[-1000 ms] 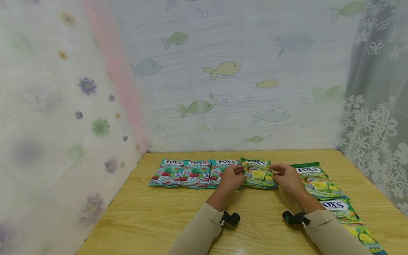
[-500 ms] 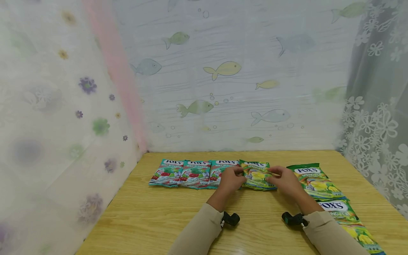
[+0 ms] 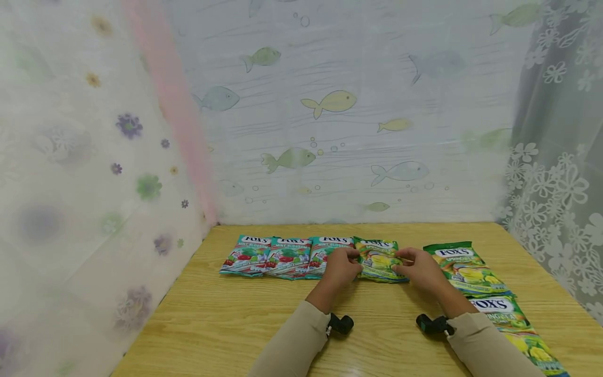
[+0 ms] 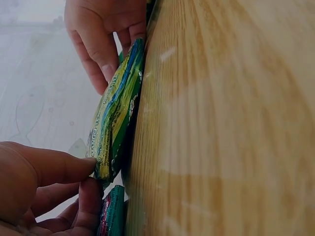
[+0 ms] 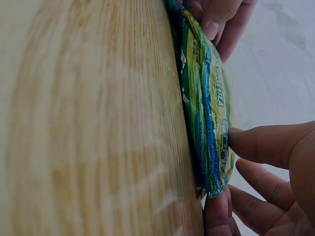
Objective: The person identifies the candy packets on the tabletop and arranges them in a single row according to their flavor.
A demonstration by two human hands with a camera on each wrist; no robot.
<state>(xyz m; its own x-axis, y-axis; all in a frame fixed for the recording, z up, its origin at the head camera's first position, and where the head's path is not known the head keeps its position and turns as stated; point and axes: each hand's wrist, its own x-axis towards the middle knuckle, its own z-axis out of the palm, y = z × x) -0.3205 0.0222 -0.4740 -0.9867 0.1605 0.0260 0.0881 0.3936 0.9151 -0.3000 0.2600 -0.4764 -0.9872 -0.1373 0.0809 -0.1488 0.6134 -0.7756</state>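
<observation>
Between both hands lies a yellow-green candy bag (image 3: 379, 259) marked FOX'S, at the right end of a row of teal bags. My left hand (image 3: 341, 269) pinches its left edge; in the left wrist view the thumb presses the corner of the bag (image 4: 110, 118). My right hand (image 3: 421, 270) holds the opposite side, its thumb on the face and a finger under the corner, as the right wrist view shows on the bag (image 5: 209, 113). The nearest teal mint candy bag (image 3: 320, 256) is partly hidden behind my left hand.
Two more teal bags, one at the far left (image 3: 246, 256) and a middle bag (image 3: 288, 257), continue the row. At the right, a yellow-green bag (image 3: 468, 268) lies above another such bag (image 3: 523, 330), partly covered by my right sleeve. Patterned fabric (image 3: 339, 136) rises behind the wooden table (image 3: 226, 324).
The yellow-green bag has shifted slightly towards me and left, close against the teal row. My right hand has moved a little left and nearer with it; the left hand has barely moved.
</observation>
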